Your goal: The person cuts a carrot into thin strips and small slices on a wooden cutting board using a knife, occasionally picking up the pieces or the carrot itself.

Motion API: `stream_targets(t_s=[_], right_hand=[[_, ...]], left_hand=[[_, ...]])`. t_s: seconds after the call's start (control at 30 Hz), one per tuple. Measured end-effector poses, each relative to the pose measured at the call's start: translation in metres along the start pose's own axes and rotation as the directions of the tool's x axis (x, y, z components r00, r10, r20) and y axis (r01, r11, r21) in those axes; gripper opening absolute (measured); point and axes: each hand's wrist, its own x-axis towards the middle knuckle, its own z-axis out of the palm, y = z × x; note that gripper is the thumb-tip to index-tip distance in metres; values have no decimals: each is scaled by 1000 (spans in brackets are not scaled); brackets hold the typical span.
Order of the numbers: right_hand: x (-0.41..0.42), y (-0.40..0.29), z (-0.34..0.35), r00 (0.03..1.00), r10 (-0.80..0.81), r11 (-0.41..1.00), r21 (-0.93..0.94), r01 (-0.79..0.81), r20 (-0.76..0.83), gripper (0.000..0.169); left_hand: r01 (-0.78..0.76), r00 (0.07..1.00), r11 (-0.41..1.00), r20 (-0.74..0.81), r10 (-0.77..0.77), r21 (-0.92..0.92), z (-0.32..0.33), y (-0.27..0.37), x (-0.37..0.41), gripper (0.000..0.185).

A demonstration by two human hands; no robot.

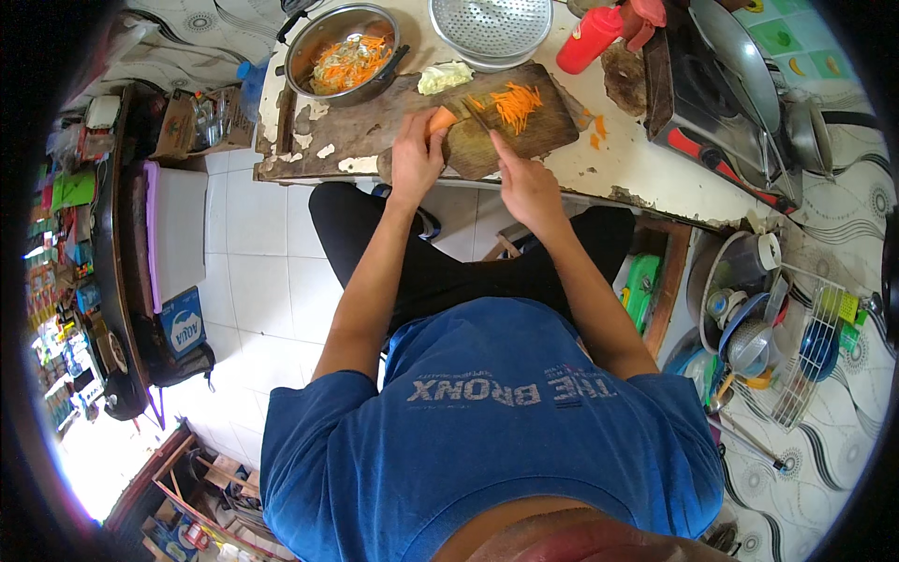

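My left hand (418, 156) grips a piece of carrot (442, 120) at the left part of a wooden cutting board (562, 133). In my right hand (525, 181) is a knife (479, 118), its blade over the board just right of the carrot, my index finger stretched along it. Shredded carrot (517, 107) lies heaped on the board's right half, with a few slices beside the blade. A piece of cabbage (445, 78) rests at the board's upper left edge. Up and to the left, a steel pot (298, 63) holds shredded carrot and other pale shreds.
Behind the board stands a metal colander (491, 31), with a red squeeze bottle (590, 40) to its right. Carrot scraps (599, 127) lie on the worn tabletop (632, 175). A gas stove (709, 140) carrying a wok (737, 63) occupies the right end. Below it is a dish rack (808, 351).
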Motion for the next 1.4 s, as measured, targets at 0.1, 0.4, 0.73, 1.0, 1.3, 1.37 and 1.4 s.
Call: stream_targets(t_s=[0.1,0.4,0.73,1.0,1.3,1.37,1.4], right_hand=[[6,2,15,1000,-8,1000,-11,8,-23,59],[2,38,-1,991,124,987,-95,-128,-39,63],[-5,25,13,996,27,998,55,-22,-83,60],[-11,31,4,986,39,999,-13,-42,-164,54],[-29,23,-14,975,-29,985,-173,-9,-218,53],[-30,17,-17,960,-42,987,-162,-4,-276,50],[-31,17,-17,961,-38,988,-152,-5,-275,50]], left_hand=[[-68,997,997,22,67,40,2,0,2,31],[-61,997,995,55,57,79,3,0,-5,33],[-54,997,994,59,48,92,5,2,-4,33],[-64,996,990,73,55,129,5,5,-4,33],[-269,929,895,340,144,356,14,58,-3,61],[-337,897,847,415,155,412,20,58,-1,62],[-363,884,825,439,158,433,22,59,1,63]])
